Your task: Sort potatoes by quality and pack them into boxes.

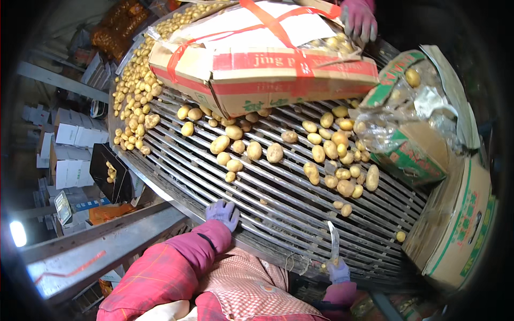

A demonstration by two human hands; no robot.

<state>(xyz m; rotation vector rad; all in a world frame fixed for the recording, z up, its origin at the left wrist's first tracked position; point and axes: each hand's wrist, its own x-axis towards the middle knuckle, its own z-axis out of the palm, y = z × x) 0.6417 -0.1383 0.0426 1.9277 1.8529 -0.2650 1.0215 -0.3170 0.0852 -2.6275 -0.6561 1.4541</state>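
My left hand [223,213], in a purple glove, rests palm down on the near edge of a metal bar conveyor [257,196], with no object visible in it. In my right hand [339,271], also gloved, is a knife with a pale, slightly curved blade [334,240], held point away from me above the bars. Loose potatoes [253,151] lie scattered across the middle of the bars. A denser group of potatoes [345,187] sits farther right, beyond the knife tip.
A large carton [297,76] bound with red tape stands on the far bars; another person's gloved hand [360,23] touches its corner. An open carton with plastic lining [421,156] and another carton [453,220] stand right. Potatoes [134,100] crowd the left end. White boxes [74,170] stand below left.
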